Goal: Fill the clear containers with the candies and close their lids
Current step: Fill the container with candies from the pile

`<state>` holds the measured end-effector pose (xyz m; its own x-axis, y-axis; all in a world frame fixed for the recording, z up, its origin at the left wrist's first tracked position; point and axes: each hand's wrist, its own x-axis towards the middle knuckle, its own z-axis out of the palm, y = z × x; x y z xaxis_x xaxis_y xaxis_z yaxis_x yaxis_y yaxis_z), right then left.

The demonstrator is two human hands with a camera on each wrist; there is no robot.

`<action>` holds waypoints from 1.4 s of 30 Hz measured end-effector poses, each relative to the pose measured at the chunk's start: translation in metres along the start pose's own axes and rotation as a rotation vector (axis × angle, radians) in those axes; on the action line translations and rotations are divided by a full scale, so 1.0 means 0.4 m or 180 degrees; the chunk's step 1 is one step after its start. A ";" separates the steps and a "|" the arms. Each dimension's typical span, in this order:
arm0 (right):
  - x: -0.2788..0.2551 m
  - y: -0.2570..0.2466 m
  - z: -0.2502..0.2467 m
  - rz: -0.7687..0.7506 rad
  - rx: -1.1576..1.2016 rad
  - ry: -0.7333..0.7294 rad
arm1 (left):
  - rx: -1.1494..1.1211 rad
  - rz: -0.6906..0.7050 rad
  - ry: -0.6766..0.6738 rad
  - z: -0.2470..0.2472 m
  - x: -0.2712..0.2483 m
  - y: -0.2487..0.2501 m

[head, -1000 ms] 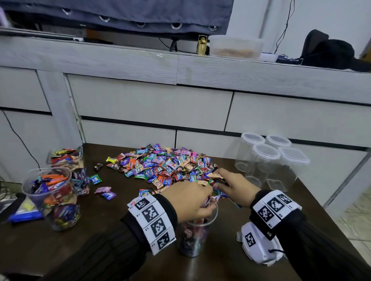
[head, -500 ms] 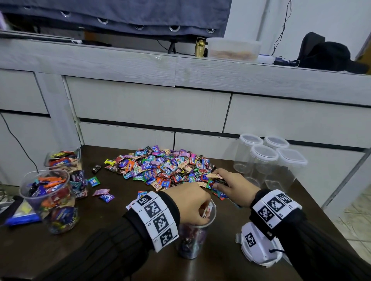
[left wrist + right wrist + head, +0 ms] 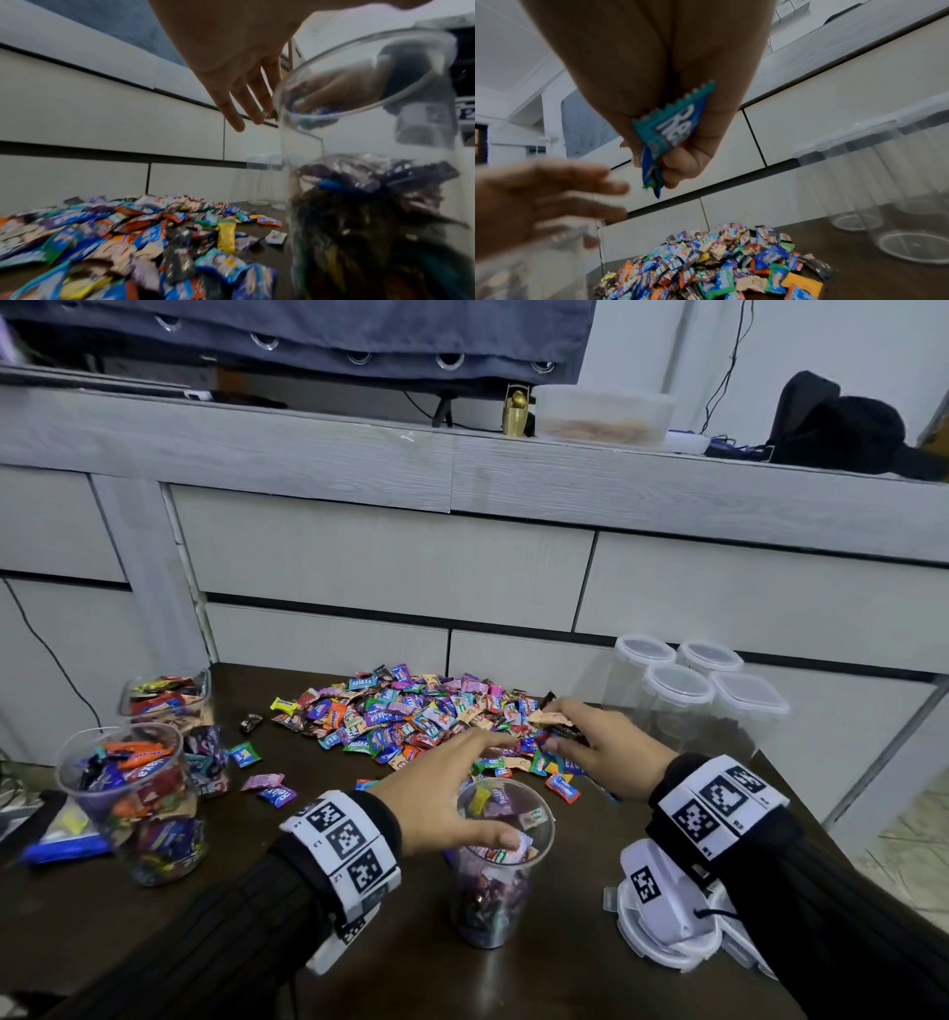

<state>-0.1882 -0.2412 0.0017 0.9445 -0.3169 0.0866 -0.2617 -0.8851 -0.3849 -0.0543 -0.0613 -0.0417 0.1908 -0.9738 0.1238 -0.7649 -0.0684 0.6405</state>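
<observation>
A pile of wrapped candies (image 3: 411,716) lies at the back middle of the dark table (image 3: 128,932). In front of it stands an open clear container (image 3: 500,865), partly filled with candies. My left hand (image 3: 472,783) hovers over its rim with straight, spread fingers and holds nothing; the left wrist view shows those fingers (image 3: 244,97) beside the container (image 3: 359,182). My right hand (image 3: 565,731) is at the pile's right edge and grips a few candies. In the right wrist view a teal and a blue wrapper (image 3: 672,130) stick out of its curled fingers.
Several empty clear containers with lids on (image 3: 693,695) stand at the back right. Two open containers full of candies (image 3: 128,793) stand at the left edge. A white lid (image 3: 662,937) lies under my right wrist. Grey drawer fronts (image 3: 385,567) rise behind the table.
My left hand was curled over the container's mouth; its fingers have now straightened and reach forward towards the pile. My right hand stays at the pile's edge with its candies.
</observation>
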 end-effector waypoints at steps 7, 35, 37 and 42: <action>-0.019 -0.087 0.009 -0.0515 0.0663 0.0304 | -0.0544 -0.0355 -0.0252 0.034 -0.010 -0.050; -0.040 -0.123 0.085 -0.1259 -0.0565 -0.0655 | 0.0194 -0.0516 -0.0146 0.055 -0.001 -0.072; -0.032 -0.129 0.079 -0.1170 -0.0598 -0.0785 | 0.0178 -0.0509 -0.0200 0.054 -0.001 -0.072; -0.031 -0.135 0.055 -0.1023 -0.0605 -0.1014 | -0.0092 -0.0436 -0.0236 0.049 -0.003 -0.061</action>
<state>-0.1813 -0.1818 0.0011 0.9894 0.0764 -0.1234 0.0496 -0.9769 -0.2077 -0.0481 -0.0626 -0.0723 0.2454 -0.9692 -0.0218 -0.7165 -0.1965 0.6693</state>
